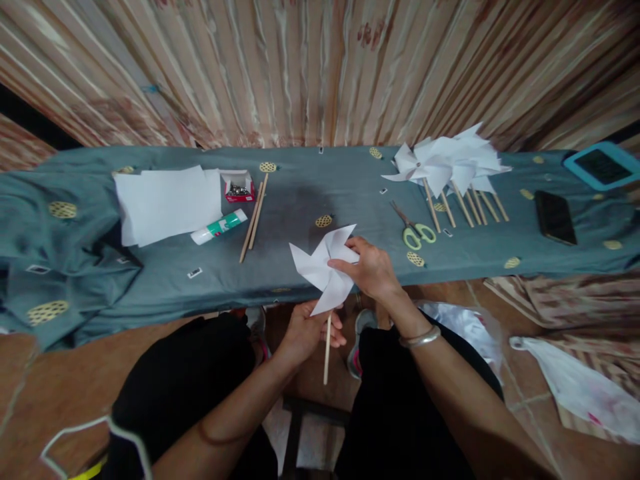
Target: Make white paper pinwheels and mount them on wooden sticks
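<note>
A white paper pinwheel (325,261) on a thin wooden stick (327,353) is between my hands, just over the table's front edge. My right hand (370,267) is closed on it from the right, thumb pressed near its centre and fingers behind a blade. Below the blades, my left hand (307,333) is around the top of the stick, partly covered by the lowest blade. To the right lie scissors with green handles (419,235) and a pile of finished paper pinwheels (450,163) on sticks.
On the table's left are white paper sheets (163,207), a glue stick (219,227), a small red box of metal pins (238,187) and two loose sticks (253,220). A dark phone (555,217) and a blue-framed tablet (603,165) lie far right. A curtain (300,73) hangs behind.
</note>
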`<state>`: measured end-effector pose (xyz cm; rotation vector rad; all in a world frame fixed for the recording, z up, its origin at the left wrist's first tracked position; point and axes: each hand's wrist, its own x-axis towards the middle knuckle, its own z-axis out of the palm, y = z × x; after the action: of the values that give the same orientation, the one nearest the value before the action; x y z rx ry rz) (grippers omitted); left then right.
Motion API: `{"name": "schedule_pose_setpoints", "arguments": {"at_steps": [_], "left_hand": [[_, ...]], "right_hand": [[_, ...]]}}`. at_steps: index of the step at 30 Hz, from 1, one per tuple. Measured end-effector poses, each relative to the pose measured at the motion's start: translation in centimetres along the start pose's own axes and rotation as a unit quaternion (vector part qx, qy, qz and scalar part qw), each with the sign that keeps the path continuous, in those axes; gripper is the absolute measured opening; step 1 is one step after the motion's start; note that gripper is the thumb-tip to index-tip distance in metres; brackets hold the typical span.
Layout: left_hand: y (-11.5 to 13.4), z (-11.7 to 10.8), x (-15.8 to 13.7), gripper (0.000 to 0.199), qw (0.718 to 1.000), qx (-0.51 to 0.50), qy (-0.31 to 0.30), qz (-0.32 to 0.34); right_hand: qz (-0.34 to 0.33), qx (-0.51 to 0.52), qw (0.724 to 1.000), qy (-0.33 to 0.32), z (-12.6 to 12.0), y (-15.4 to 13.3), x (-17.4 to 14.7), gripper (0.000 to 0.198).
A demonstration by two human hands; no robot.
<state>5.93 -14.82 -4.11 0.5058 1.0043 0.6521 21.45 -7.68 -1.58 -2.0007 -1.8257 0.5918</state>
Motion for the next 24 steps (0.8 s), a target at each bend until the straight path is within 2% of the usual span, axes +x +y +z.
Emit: {"name": "schedule_pose_setpoints", "arguments": {"at_steps": [13, 24], "left_hand": [[-0.1, 0.1, -0.1, 0.024, 0.999, -0.033, 0.007, 0.042], [0.2, 0.3, -0.1, 0.019, 0.998, -0.050, -0.002, 0.036]], "right_hand": [[-0.008, -0.035, 0.999, -0.027, -0.2, -0.1, 0.7, 0.037], [-0.024, -0.042, 0.997, -0.063, -0.7, 0.1, 1.3, 0.035]]}}
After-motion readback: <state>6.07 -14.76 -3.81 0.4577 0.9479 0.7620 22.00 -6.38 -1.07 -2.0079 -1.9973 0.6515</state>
